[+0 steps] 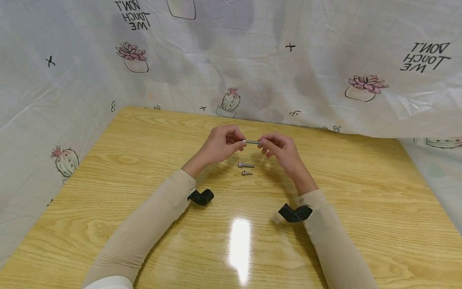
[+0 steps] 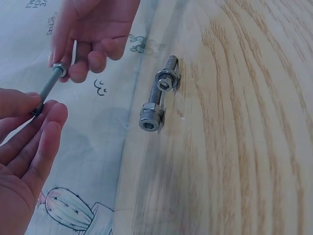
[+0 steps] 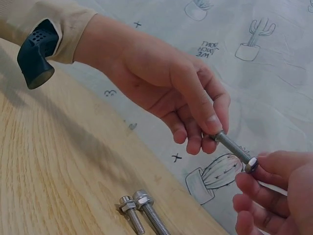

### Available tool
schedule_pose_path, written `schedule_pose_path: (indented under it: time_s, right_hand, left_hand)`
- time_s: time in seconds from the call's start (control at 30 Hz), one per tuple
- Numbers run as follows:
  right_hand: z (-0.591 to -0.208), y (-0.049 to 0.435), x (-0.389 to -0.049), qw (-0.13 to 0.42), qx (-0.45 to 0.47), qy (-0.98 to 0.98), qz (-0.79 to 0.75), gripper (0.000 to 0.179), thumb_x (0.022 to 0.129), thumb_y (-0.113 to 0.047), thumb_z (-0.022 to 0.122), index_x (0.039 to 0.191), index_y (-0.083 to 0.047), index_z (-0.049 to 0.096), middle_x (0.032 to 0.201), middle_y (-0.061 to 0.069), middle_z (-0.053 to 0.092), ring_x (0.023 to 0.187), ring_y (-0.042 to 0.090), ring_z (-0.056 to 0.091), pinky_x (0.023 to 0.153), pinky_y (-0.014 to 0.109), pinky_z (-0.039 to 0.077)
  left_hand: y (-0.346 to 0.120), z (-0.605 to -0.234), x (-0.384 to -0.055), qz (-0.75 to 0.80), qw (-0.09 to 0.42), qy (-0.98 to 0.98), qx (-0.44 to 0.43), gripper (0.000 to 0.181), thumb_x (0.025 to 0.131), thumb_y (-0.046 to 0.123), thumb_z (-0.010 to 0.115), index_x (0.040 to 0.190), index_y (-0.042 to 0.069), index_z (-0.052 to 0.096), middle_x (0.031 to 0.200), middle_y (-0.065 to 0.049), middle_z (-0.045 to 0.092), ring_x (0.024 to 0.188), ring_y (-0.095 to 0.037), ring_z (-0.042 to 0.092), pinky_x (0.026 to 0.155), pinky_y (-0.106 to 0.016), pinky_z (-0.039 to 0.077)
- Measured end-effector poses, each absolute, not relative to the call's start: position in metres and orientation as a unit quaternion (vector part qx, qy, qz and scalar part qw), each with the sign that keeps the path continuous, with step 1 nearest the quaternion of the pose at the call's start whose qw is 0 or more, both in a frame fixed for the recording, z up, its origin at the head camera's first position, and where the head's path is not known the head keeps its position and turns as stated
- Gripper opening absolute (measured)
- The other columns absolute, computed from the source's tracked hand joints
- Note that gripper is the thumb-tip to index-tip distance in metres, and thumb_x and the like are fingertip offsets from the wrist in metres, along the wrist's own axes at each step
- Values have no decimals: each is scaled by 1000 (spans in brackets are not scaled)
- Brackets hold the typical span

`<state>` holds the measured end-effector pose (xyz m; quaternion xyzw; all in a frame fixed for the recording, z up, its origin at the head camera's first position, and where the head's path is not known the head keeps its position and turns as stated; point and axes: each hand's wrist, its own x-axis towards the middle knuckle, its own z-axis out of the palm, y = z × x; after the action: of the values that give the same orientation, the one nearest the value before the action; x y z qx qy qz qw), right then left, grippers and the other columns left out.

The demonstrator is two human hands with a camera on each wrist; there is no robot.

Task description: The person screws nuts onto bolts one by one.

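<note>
Held above the table is a threaded bolt (image 1: 252,142), its shank showing between the two hands. My left hand (image 1: 223,142) pinches the bolt at its head end, between thumb and fingers, mostly covering the head. At the opposite end, my right hand (image 1: 279,148) pinches a hex nut (image 3: 251,165) with thumb and index finger; the nut sits at the tip of the shank. Below the hands lie a larger socket-head bolt (image 1: 246,165) and a smaller bolt (image 1: 247,173), side by side. In the left wrist view, the larger bolt (image 2: 150,115) carries a nut close under its head.
The wood-grain table (image 1: 173,249) reaches back to a printed cloth curtain (image 1: 260,72), which also hangs along the sides. Black wrist mounts (image 1: 296,213) stick out from both beige sleeves (image 1: 144,228). A bright light reflection lies on the near tabletop.
</note>
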<state>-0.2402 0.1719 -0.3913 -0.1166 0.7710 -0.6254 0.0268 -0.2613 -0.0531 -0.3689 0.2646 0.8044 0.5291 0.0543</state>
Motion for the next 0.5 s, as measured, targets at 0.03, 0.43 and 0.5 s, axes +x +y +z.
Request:
schedule_pose_path:
  time_s: [0.03, 0.43, 0.5]
  right_hand:
    - [-392, 171, -241, 32, -114, 774, -623, 32, 100, -25, 55, 109, 5, 62, 87, 1, 65, 78, 23, 61, 68, 31, 55]
    - [-390, 172, -241, 18, -127, 772, -623, 30, 100, -18, 53, 122, 3, 55, 105, 2, 60, 79, 18, 62, 65, 29, 53]
    - [-389, 173, -241, 8, -145, 771, -620, 29, 97, -13, 58, 122, 2, 56, 108, 1, 59, 81, 16, 61, 64, 28, 52]
  left_hand:
    - [-53, -369, -261, 527, 53, 806, 265, 3, 92, 6, 64, 94, 4, 65, 93, -14, 70, 82, -28, 71, 75, -27, 58]
    - [-52, -367, -261, 537, 52, 804, 252, 4, 93, 7, 63, 94, 4, 65, 91, -15, 71, 82, -29, 71, 73, -28, 58]
    - [-52, -368, -261, 541, 54, 802, 248, 4, 93, 7, 63, 93, 4, 65, 92, -16, 71, 83, -31, 71, 73, -29, 58]
